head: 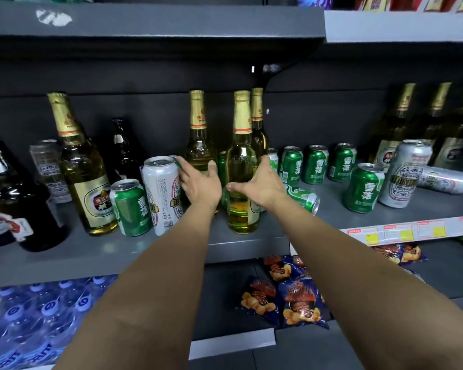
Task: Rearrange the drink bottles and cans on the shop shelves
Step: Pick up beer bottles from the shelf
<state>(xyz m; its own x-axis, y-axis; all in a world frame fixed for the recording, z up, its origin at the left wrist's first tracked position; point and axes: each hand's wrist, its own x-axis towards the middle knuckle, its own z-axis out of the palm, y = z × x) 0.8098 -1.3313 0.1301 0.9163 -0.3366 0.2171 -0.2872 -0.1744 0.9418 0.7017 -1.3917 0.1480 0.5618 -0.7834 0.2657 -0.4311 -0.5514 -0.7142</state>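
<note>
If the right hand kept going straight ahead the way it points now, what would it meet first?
Most likely the clear beer bottle standing just ahead of the right hand, between both hands; depth is hard to judge.

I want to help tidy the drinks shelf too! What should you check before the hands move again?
1. Left hand free: cannot tell; its fingers reach behind the white can, seemingly round something green.
2. Right hand free: ok; fingers straight, beside the front clear bottle.
3. Front clear bottle upright: ok.
4. All cans standing: not ok; a green can lies on its side by the right wrist, and a silver can lies further right.
5. Room on the shelf in front: ok; bare grey edge.
</note>
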